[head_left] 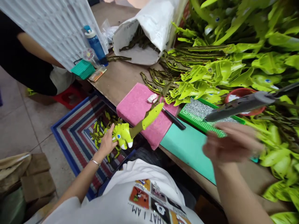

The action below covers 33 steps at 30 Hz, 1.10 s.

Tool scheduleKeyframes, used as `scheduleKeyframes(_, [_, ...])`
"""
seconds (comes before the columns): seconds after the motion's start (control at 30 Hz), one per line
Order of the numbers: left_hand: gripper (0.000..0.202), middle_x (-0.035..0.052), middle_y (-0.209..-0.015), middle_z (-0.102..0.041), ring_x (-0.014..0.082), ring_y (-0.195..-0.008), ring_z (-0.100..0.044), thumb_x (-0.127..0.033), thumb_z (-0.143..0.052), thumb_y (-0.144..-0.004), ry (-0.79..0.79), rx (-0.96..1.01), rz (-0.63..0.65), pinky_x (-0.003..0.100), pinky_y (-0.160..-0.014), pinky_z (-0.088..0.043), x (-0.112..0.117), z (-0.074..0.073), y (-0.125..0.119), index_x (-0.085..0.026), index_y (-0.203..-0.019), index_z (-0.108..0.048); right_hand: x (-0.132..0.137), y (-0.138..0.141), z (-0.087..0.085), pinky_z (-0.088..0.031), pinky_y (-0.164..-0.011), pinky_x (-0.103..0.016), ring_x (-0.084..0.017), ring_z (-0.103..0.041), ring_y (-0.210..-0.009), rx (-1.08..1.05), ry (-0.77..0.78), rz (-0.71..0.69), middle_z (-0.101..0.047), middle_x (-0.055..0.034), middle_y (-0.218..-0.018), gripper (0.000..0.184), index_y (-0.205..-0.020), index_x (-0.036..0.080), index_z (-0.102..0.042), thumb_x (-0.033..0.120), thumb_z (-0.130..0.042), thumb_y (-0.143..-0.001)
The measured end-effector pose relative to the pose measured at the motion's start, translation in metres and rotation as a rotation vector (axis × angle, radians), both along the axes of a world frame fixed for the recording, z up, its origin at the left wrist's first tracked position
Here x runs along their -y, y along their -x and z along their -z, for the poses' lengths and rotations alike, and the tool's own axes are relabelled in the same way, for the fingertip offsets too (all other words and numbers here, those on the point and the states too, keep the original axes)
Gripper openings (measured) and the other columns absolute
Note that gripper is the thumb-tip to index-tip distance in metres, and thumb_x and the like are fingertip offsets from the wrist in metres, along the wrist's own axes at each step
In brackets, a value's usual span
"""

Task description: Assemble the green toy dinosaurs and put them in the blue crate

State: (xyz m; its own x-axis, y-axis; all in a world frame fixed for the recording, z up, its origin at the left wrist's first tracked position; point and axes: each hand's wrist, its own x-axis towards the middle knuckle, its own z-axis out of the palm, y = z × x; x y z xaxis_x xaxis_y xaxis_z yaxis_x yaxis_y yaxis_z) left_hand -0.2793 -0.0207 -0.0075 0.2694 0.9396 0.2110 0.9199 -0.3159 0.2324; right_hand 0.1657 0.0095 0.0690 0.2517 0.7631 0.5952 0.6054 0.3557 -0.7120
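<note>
My left hand (108, 141) is closed on a bright green toy dinosaur (122, 135) with a blue eye, a white-tipped snout and a long olive and green body reaching over a pink cloth pad (135, 102). It is held at the table's front edge. My right hand (231, 143) is smeared by motion; whether its fingers grip anything cannot be made out. Just above it, a dark grey electric screwdriver (240, 107) slants over a green perforated tray (187, 115) of small silvery screws (198, 109). A black-handled tool (175, 119) lies across the pad.
Green toy parts (217, 71) are heaped on the right, beside a red bowl (257, 110). A white sack (151, 34) lies open at the back. A blue bottle (95, 45) and green basket (83, 69) stand left. Below is a striped bin (67, 121) holding parts. Another person's arm (39, 49) shows.
</note>
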Motion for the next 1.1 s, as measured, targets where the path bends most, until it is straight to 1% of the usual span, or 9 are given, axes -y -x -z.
scheduleKeyframes(0.1, [0.087, 0.0132, -0.116, -0.064, 0.0244, -0.094, -0.068, -0.019, -0.055, -0.084, 0.088, 0.046, -0.08, 0.037, -0.082, -0.056, 0.009, 0.012, -0.029, -0.017, -0.158, -0.01, -0.019, 0.044, 0.011, -0.052, -0.084, -0.046, -0.027, -0.062, -0.091, 0.363, 0.093, -0.138, -0.066, -0.0091, -0.093, 0.021, -0.107, 0.025, -0.063, 0.028, -0.059, -0.087])
scheduleKeyframes(0.17, [0.083, 0.0091, -0.106, -0.061, 0.0211, -0.082, -0.067, -0.02, -0.055, -0.085, 0.164, 0.022, -0.101, 0.033, -0.076, -0.055, 0.011, 0.015, -0.044, -0.018, -0.158, -0.016, -0.038, 0.064, 0.021, -0.051, -0.085, -0.046, -0.029, -0.06, -0.093, 0.547, 0.249, -0.132, -0.066, -0.0144, -0.097, 0.025, -0.11, 0.017, -0.063, 0.022, -0.051, -0.089])
scheduleKeyframes(0.3, [0.078, 0.0062, -0.103, -0.057, 0.0171, -0.071, -0.064, -0.019, -0.055, -0.086, 0.277, -0.013, -0.117, 0.029, -0.07, -0.054, 0.012, 0.011, -0.057, -0.023, -0.157, -0.024, -0.067, 0.082, 0.039, -0.05, -0.087, -0.048, -0.032, -0.06, -0.096, 0.798, 0.553, -0.071, -0.065, -0.0222, -0.102, 0.037, -0.12, 0.004, -0.061, 0.016, -0.046, -0.089])
scheduleKeyframes(0.43, [0.076, 0.0051, -0.096, -0.062, 0.0199, -0.075, -0.065, -0.019, -0.053, -0.087, 0.305, 0.008, -0.125, 0.03, -0.071, -0.054, 0.014, 0.002, -0.06, -0.024, -0.157, -0.023, -0.075, 0.09, 0.039, -0.052, -0.079, -0.044, -0.03, -0.063, -0.089, 0.881, 0.644, -0.047, -0.065, -0.0217, -0.103, 0.049, -0.136, 0.007, -0.054, 0.011, -0.035, -0.091])
scheduleKeyframes(0.63, [0.076, 0.009, -0.103, -0.065, 0.0224, -0.079, -0.068, -0.018, -0.055, -0.087, 0.39, 0.021, -0.2, 0.032, -0.074, -0.054, 0.018, 0.001, -0.07, -0.022, -0.157, -0.027, -0.088, 0.096, 0.026, -0.052, -0.07, -0.043, -0.026, -0.064, -0.072, 0.663, 0.699, -0.057, -0.067, -0.0201, -0.101, 0.055, -0.143, 0.012, -0.047, 0.017, -0.043, -0.089])
scheduleKeyframes(0.73, [0.074, 0.0101, -0.103, -0.063, 0.0242, -0.08, -0.068, -0.019, -0.054, -0.088, 0.386, -0.002, -0.233, 0.033, -0.074, -0.054, 0.024, 0.004, -0.074, -0.021, -0.157, -0.027, -0.097, 0.091, 0.025, -0.053, -0.071, -0.041, -0.022, -0.061, -0.066, 0.384, 0.717, -0.156, -0.067, -0.0107, -0.082, 0.052, -0.138, 0.013, -0.052, 0.026, -0.053, -0.087])
scheduleKeyframes(0.83, [0.075, 0.01, -0.103, -0.063, 0.0257, -0.086, -0.068, -0.02, -0.055, -0.089, 0.398, 0.0, -0.276, 0.035, -0.08, -0.054, 0.031, 0.009, -0.078, -0.022, -0.158, -0.025, -0.1, 0.086, 0.025, -0.051, -0.061, -0.032, -0.015, -0.055, -0.055, 0.135, 0.806, -0.267, -0.061, -0.0017, -0.066, 0.051, -0.136, 0.015, -0.054, 0.039, -0.053, -0.09])
scheduleKeyframes(1.0, [0.079, 0.0115, -0.115, -0.064, 0.0257, -0.096, -0.068, -0.02, -0.054, -0.09, 0.496, 0.165, -0.347, 0.034, -0.085, -0.054, 0.035, 0.013, -0.082, -0.022, -0.16, -0.017, -0.09, 0.084, 0.014, -0.039, -0.042, -0.022, -0.009, -0.044, -0.044, -0.101, 0.977, -0.363, -0.053, 0.0023, -0.063, 0.047, -0.127, 0.016, -0.059, 0.046, -0.05, -0.092])
scheduleKeyframes(1.1, [0.079, 0.0116, -0.115, -0.064, 0.0266, -0.096, -0.068, -0.02, -0.055, -0.091, 0.527, 0.139, -0.376, 0.035, -0.084, -0.054, 0.033, 0.002, -0.083, -0.024, -0.16, -0.017, -0.072, 0.087, -0.003, -0.041, -0.044, -0.023, -0.01, -0.047, -0.046, -0.074, 0.857, -0.386, -0.055, 0.0017, -0.069, 0.053, -0.138, 0.017, -0.051, 0.047, -0.046, -0.094])
